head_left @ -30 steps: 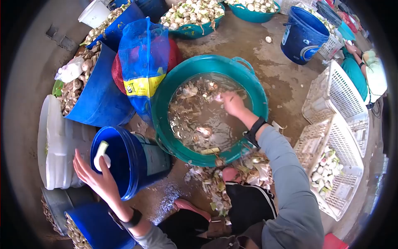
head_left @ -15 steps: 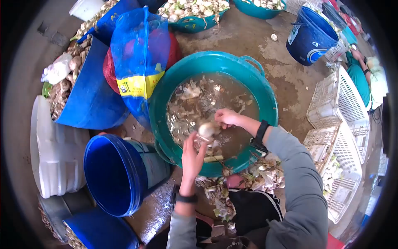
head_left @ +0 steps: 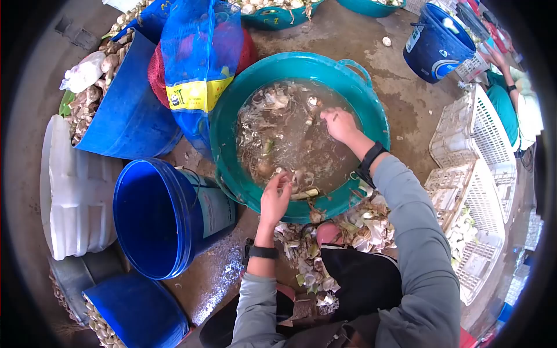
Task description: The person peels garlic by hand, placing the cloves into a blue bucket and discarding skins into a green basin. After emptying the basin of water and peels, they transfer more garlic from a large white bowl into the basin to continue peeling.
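Observation:
A large green tub [head_left: 299, 65] holds murky water with peelings and pale bulbs afloat. My left hand [head_left: 276, 198] hovers at the tub's near left side, fingers apart, beside loose peelings; no bulb shows in it. Over the right part of the water is my right hand [head_left: 341, 124], its fingers bent together near a pale bulb [head_left: 314, 101]; what they hold, if anything, is too small to name. A pale green stalk [head_left: 305, 194] floats close to the near rim.
An empty blue bucket [head_left: 148, 217] stands left of the tub, below a blue mesh sack [head_left: 200, 58]. Peelings [head_left: 360, 229] lie before the tub. White crates [head_left: 473, 214] and another blue bucket [head_left: 438, 43] stand right, near a co-worker's arm [head_left: 506, 72].
The round bulb between my hands is gone from them. My right hand has moved right and up, my left slightly right and down relative to the tub. The view has shifted.

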`<state>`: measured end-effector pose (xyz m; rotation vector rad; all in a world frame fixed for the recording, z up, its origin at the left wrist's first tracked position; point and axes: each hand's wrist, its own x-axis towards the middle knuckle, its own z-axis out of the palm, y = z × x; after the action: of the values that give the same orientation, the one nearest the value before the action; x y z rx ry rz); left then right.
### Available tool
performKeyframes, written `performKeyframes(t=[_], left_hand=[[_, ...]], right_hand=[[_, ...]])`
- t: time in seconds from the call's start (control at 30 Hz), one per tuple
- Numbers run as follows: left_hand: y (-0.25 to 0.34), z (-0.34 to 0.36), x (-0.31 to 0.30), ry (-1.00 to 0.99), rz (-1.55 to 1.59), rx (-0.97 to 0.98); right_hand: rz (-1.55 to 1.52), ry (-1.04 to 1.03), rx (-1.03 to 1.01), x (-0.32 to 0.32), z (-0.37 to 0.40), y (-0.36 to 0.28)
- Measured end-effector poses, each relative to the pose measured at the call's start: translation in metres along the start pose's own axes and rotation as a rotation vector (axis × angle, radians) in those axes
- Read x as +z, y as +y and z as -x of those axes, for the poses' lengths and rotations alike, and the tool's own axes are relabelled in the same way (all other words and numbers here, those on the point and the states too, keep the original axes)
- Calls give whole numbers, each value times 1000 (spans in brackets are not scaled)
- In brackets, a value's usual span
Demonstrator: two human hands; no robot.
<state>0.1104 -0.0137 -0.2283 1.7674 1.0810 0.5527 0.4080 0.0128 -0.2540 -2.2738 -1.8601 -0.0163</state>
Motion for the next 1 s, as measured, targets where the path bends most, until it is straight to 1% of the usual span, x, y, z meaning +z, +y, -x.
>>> performKeyframes(t=[0.03,0.1,0.13,0.17,0.23,0.27,0.33,0.37,0.43,0.47,0.5,0.53,0.57,0.6,0.63,0.67,0.7,0.73,0.77,0.8,0.83,0.87,0.9,0.97,1.0], left_hand=[[6,1,-1,0,6,0],[16,4,-5,-81,152,-42],[14,7,-5,-99,151,-46],[12,10,-7,-104,162,-43],[8,14,-7,-111,222,-101],[6,14,-8,-125,211,-112],[1,14,-9,-109,287,-153],[-2,13,-8,-115,277,-163],[-6,8,-5,-117,338,-193],[-8,6,-3,-123,385,-200],[-6,0,-2,-123,394,-191],[-4,-5,-3,-121,424,-195],[-3,-7,-7,-119,451,-204],[-5,-12,-9,-79,416,-157],[12,-19,-15,-73,330,-211],[25,-25,-12,-10,229,-152],[37,-30,-8,52,125,-92],[52,-33,-5,99,-17,16],[66,-33,-3,146,-165,127],[76,-31,-2,205,-175,173],[81,-27,-4,212,-183,184],[86,-20,-5,233,-265,226],[91,-12,-7,253,-350,267],[98,6,-7,292,-410,307],[103,16,-8,310,-453,307]], right_hand=[[5,-2,-1,2,-11,0],[77,109,17,6,-37,1],[92,28,34,8,-51,5],[91,26,38,12,-61,7],[144,-10,-9,30,-75,15],[133,-20,5,40,-78,20],[200,-65,-182,53,-79,21],[188,-70,-176,61,-74,17],[196,-201,-199,79,-64,12],[95,-238,33,123,-61,18],[204,-231,-10,101,-46,7],[133,-431,21,75,-43,-6],[-339,-659,179,87,-49,4],[-832,-829,593,28,-36,-25],[-1226,-920,395,21,-22,-28],[-1463,-829,411,5,-7,-50],[-1470,-818,475,-37,3,-71],[-1589,-725,382,-61,16,-87],[-1757,-708,407,-56,28,-94],[-1779,-671,386,-54,38,-100],[-1803,-632,366,-59,45,-106],[-1745,-592,358,-65,53,-110],[-1523,-546,264,-82,58,-112],[-1263,-533,126,-82,68,-111],[-1205,-458,141,-89,76,-117]])
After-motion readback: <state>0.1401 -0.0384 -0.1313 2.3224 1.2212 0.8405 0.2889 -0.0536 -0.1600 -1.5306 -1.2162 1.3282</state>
